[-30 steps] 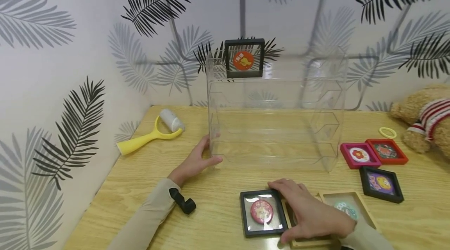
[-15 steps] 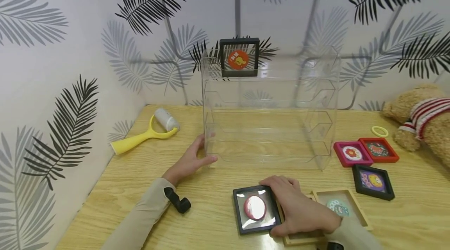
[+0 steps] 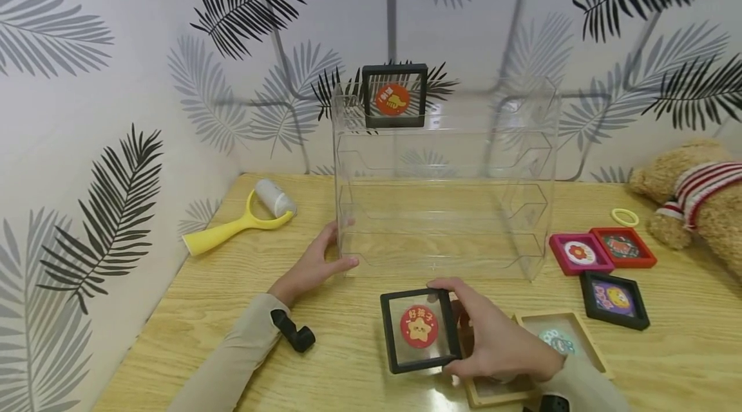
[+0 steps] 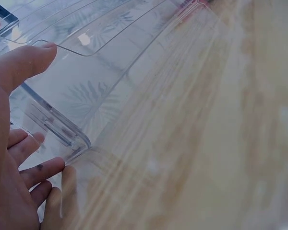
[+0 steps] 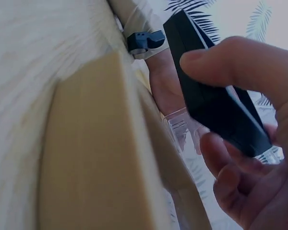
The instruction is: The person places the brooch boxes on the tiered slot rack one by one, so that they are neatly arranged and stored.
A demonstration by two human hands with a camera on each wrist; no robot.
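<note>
Both hands are in play. One thin black frame (image 3: 420, 327) with a red star badge is pinched along its right side by the right hand (image 3: 501, 335), opened just wide enough for it. It's held tilted over the table (image 3: 336, 360), in front of the clear rack (image 3: 446, 212); whether its lower edge is touching can't be told. By the left hand (image 3: 315, 267), spread wide, the rack's left end is touched with thumb and fingers, nothing else held.

Seven frames can be counted, btw: three black, two wooden, one pink, one red. One black frame is stood on the rack's top tier. Two wooden frames (image 3: 565, 328) are laid by the right hand, one partly covered by it. Toward the table's right edge, the pink frame (image 3: 581, 253), red frame (image 3: 623, 247) and third black one are grouped, with one yellow ring (image 3: 625, 217) and one teddy bear (image 3: 704, 199) behind. One yellow-handled roller (image 3: 240, 222) is parked near the far left corner.
</note>
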